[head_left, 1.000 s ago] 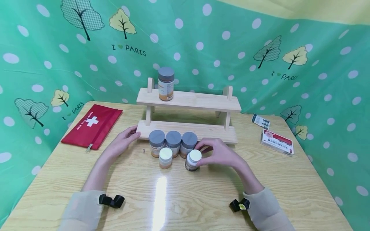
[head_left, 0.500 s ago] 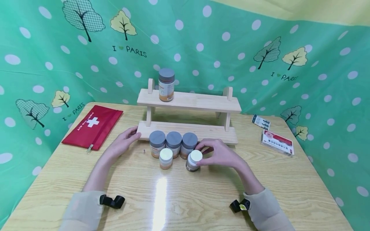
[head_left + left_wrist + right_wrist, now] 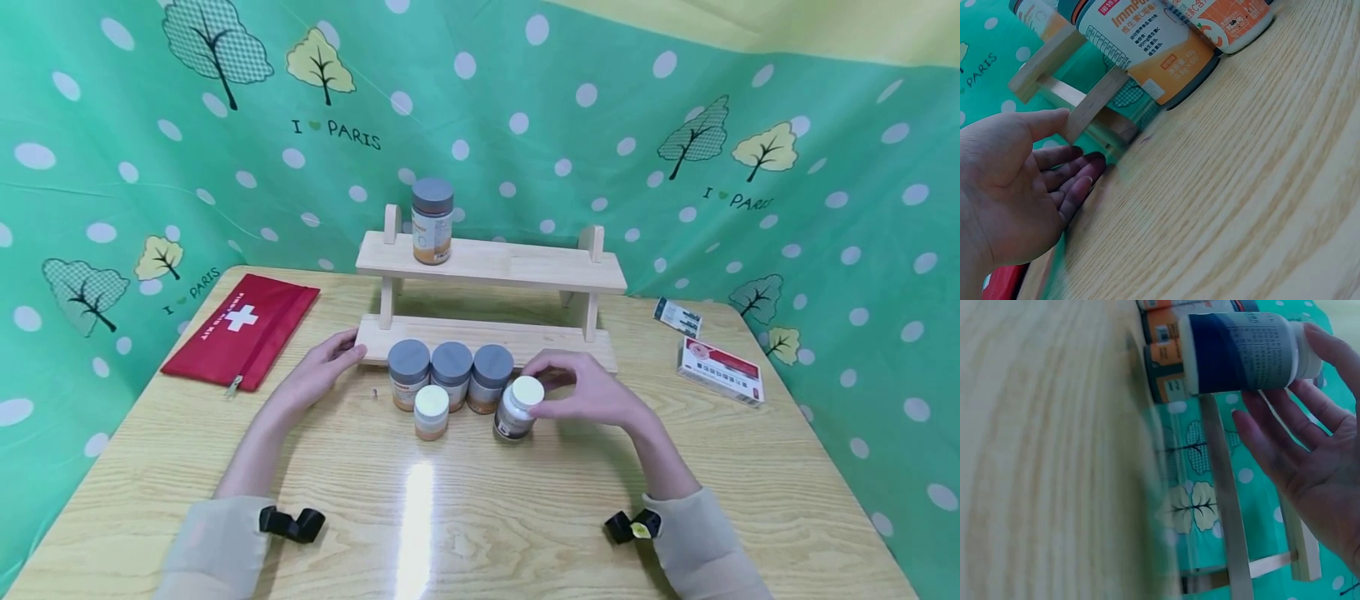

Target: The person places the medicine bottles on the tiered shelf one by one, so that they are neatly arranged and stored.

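Observation:
My right hand [image 3: 592,390] pinches a white-capped pill bottle [image 3: 517,408] by its top, thumb on the near side. In the right wrist view the bottle [image 3: 1241,353] leans, its dark blue and white label showing, with its base off the table. My left hand [image 3: 318,371] holds the left end of the two-tier wooden shelf [image 3: 487,337], thumb at the board's front. Three grey-lidded supplement jars [image 3: 408,375] stand in a row before the shelf. A smaller white-capped bottle [image 3: 431,412] stands in front of them. Another grey-lidded jar [image 3: 432,223] stands on the upper tier.
A red first aid pouch [image 3: 242,329] lies at the left of the wooden table [image 3: 570,525]. To the right are a red and white medicine box [image 3: 720,371] and a small white and dark packet [image 3: 677,317]. A green dotted cloth [image 3: 517,150] hangs behind.
My right hand has moved slightly right, lifting and tilting the white-capped pill bottle away from the grey-lidded jars. My left hand stays at the shelf's end.

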`<control>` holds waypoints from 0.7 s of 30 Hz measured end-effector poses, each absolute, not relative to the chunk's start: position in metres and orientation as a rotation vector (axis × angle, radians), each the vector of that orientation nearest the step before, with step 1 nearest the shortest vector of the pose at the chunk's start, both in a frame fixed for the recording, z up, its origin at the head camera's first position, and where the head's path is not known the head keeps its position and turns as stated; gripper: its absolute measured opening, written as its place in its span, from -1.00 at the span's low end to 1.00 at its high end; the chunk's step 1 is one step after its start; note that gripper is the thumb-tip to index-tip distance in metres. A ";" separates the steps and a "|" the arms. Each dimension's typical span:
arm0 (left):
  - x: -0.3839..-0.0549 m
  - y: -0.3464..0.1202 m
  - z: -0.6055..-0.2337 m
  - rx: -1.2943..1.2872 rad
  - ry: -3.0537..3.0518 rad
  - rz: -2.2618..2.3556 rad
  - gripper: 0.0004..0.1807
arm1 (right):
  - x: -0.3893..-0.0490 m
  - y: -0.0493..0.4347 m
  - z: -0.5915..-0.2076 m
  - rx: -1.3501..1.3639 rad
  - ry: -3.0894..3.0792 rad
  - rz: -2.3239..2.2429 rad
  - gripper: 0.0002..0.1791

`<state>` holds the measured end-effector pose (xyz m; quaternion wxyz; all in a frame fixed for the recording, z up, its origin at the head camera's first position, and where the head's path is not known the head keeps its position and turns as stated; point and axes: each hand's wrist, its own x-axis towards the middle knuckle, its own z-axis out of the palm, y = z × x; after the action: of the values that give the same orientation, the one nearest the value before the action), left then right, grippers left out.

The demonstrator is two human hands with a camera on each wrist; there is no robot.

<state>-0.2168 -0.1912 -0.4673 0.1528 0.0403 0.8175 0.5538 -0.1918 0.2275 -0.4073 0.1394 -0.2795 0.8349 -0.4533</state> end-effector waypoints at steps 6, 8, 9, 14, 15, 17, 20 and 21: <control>-0.217 -0.191 -0.468 0.117 2.351 1.582 -0.13 | -0.196 0.239 -0.400 -0.838 2.347 -1.468 -0.63; -0.217 -0.190 -0.467 0.117 2.352 1.580 -0.13 | -0.197 0.243 -0.398 -0.843 2.322 -1.515 -0.64; -0.217 -0.190 -0.467 0.118 2.352 1.581 -0.13 | -0.197 0.245 -0.397 -0.845 2.310 -1.538 -0.64; -0.218 -0.189 -0.468 0.129 2.346 1.588 -0.13 | -0.198 0.252 -0.391 -0.838 2.278 -1.664 -0.64; -0.217 -0.189 -0.468 0.128 2.347 1.585 -0.13 | -0.199 0.253 -0.390 -0.839 2.282 -1.679 -0.64; -0.217 -0.189 -0.468 0.126 2.345 1.582 -0.12 | -0.202 0.254 -0.388 -0.835 2.290 -1.702 -0.64; -0.217 -0.190 -0.468 0.115 2.344 1.581 -0.11 | -0.208 0.253 -0.383 -0.818 2.315 -1.715 -0.64; -0.217 -0.190 -0.468 0.114 2.343 1.579 -0.10 | -0.210 0.252 -0.382 -0.812 2.327 -1.717 -0.63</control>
<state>-0.2166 -0.1902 -0.4684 0.1562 0.0399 0.8184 0.5515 -0.2096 0.2525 -0.3815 0.0691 -0.2698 0.7728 -0.5702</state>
